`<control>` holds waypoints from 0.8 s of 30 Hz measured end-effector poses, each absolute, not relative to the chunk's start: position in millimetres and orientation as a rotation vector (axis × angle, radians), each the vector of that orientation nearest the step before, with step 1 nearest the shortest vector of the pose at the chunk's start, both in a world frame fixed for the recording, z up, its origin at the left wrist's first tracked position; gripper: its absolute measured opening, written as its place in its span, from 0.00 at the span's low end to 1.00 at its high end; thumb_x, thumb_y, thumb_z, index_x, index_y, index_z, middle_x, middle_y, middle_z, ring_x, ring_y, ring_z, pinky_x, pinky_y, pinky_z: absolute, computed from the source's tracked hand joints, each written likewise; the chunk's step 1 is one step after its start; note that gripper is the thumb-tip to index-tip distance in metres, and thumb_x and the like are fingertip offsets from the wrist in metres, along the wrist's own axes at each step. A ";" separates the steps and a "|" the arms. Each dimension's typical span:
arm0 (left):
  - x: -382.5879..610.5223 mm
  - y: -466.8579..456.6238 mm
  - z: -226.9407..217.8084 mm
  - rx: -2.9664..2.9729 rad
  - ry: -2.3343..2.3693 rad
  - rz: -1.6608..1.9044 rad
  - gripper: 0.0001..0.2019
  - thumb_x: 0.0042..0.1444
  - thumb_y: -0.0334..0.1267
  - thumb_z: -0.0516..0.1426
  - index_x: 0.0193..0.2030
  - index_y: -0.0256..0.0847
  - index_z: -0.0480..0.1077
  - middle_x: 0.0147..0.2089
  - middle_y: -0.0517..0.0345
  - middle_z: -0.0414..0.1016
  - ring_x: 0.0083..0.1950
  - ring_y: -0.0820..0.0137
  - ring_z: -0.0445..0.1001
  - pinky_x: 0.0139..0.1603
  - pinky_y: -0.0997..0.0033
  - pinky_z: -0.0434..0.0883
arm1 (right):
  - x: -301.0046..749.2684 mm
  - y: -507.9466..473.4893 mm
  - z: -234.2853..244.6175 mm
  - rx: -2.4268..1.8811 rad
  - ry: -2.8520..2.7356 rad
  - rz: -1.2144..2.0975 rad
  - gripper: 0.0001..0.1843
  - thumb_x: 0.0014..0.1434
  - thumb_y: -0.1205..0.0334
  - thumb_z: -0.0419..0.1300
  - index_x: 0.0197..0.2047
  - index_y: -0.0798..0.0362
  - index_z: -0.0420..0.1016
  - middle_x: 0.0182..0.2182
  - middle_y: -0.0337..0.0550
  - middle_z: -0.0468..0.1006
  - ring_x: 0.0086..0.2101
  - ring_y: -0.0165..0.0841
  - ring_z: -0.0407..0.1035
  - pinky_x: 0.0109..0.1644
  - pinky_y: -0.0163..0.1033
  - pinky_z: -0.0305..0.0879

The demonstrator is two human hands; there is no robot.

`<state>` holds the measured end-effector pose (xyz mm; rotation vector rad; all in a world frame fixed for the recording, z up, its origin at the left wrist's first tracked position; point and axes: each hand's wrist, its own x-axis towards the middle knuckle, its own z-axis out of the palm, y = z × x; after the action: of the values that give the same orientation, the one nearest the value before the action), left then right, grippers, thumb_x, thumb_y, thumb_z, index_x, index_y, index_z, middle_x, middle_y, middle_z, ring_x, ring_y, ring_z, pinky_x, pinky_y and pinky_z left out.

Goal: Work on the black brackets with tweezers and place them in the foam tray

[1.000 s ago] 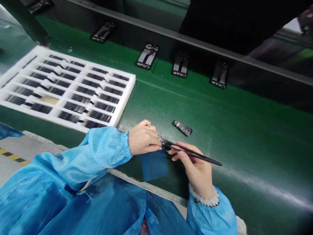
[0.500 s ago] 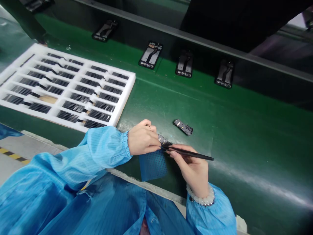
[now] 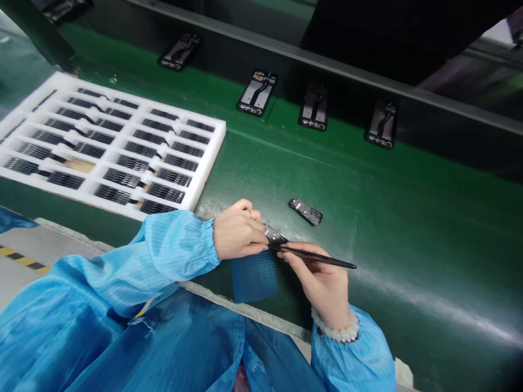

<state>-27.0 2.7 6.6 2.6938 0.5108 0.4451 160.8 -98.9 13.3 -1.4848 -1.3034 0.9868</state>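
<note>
My left hand has its fingers closed on a small circuit board, dark with pale parts, just above the bench. In my right hand is a slim pair of black tweezers, pinched between thumb and fingers. Its back end points right, while its tip lies at the board's lower edge by the left fingertips; the exact contact is hidden. Under the hands lies a blue perforated sheet. A second small board rests on the green surface, a little beyond the right hand.
At left stands a white foam tray with rows of black strip-like parts in its slots. Along the back of the green bench, below a grey rail, lie several open phone bodies with dark flex cables.
The row of phone bodies at the back has shifted slightly to the right. Both hands, the board and the tweezers stay nearly in place.
</note>
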 end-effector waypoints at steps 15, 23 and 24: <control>-27.3 2.8 6.8 2.685 0.494 0.442 0.12 0.61 0.40 0.54 0.29 0.42 0.74 0.26 0.64 0.75 0.34 0.72 0.67 0.45 0.64 0.52 | 160.2 -97.9 14.6 -1.482 -1.229 1.067 0.07 0.53 0.62 0.64 0.38 0.50 0.77 0.34 0.42 0.82 0.33 0.34 0.78 0.40 0.39 0.78; -27.3 2.4 5.5 2.684 0.505 0.450 0.11 0.61 0.40 0.55 0.29 0.43 0.74 0.26 0.64 0.75 0.34 0.72 0.66 0.44 0.64 0.52 | 159.0 -97.6 17.7 -1.513 -1.225 1.062 0.06 0.53 0.60 0.64 0.36 0.51 0.78 0.33 0.43 0.82 0.32 0.34 0.78 0.38 0.39 0.78; -27.3 2.5 5.5 2.684 0.508 0.446 0.11 0.61 0.40 0.55 0.29 0.42 0.74 0.26 0.64 0.76 0.34 0.72 0.67 0.44 0.64 0.52 | 159.2 -97.7 17.9 -1.513 -1.218 1.057 0.07 0.53 0.60 0.65 0.36 0.52 0.78 0.33 0.44 0.82 0.32 0.35 0.78 0.38 0.39 0.78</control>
<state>-27.3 2.5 5.5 2.6837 0.5081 0.4465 159.2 -97.7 17.9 -1.5134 -1.2181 1.0568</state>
